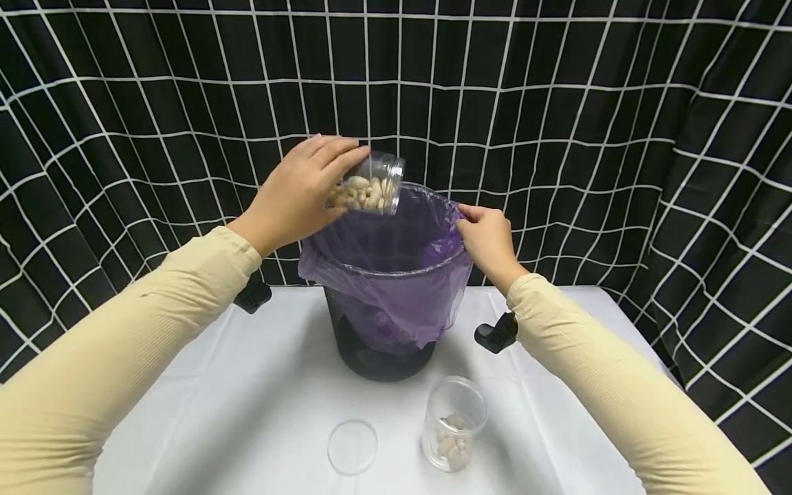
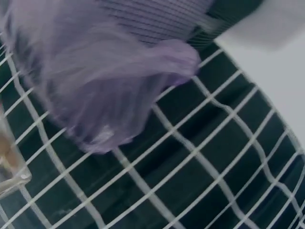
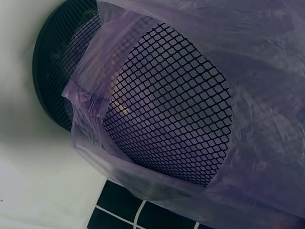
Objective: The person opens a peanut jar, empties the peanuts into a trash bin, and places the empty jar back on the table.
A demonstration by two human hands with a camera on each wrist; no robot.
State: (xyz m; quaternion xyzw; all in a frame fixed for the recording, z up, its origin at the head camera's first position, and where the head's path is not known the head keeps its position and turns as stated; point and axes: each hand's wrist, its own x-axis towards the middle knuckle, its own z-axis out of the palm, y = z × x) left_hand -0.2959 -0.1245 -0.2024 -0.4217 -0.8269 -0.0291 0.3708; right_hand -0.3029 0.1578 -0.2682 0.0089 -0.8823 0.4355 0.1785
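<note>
My left hand grips a clear jar tipped onto its side, its mouth facing right above the bin. Pale, curved nuts that look like cashews lie along the jar's lower wall. Below is a dark mesh trash bin lined with a purple plastic bag folded over its rim. At the rim's right side, my right hand pinches the bag's edge. In the left wrist view, a corner of the jar shows at the left. Pale bits show through the mesh in the right wrist view.
A second clear jar with pale pieces in its bottom stands in front of the bin on the white tablecloth. Left of it lies a round clear lid. A black curtain with white grid lines hangs behind.
</note>
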